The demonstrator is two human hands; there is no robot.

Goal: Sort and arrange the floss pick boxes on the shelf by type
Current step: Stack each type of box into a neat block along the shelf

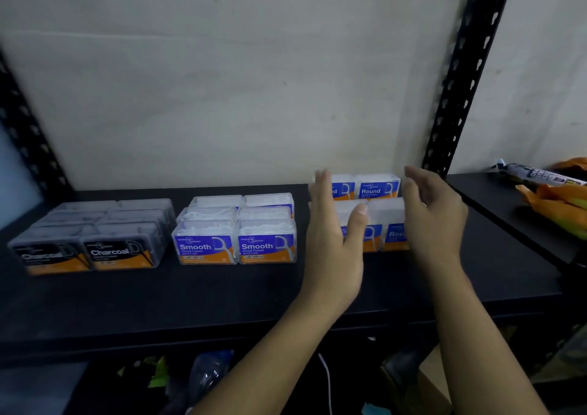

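Three groups of floss pick boxes stand on the black shelf [222, 290]. Grey Charcoal boxes [92, 233] are at the left, in two columns. Clear blue-labelled Smooth boxes [236, 228] sit in the middle, also in two columns. Round boxes [378, 205] stand at the right, in two rows. My left hand [333, 224] is flat and open against the left side of the Round group. My right hand [432, 217] is open at that group's right side, fingers spread and blurred. Both hands flank the front Round boxes and hide parts of their labels.
A black perforated upright [470, 74] rises behind the Round boxes, another upright [22, 122] at the left. An adjoining shelf at the right holds an orange bag [559, 192] and a rolled packet [533, 174]. Clutter lies below the shelf.
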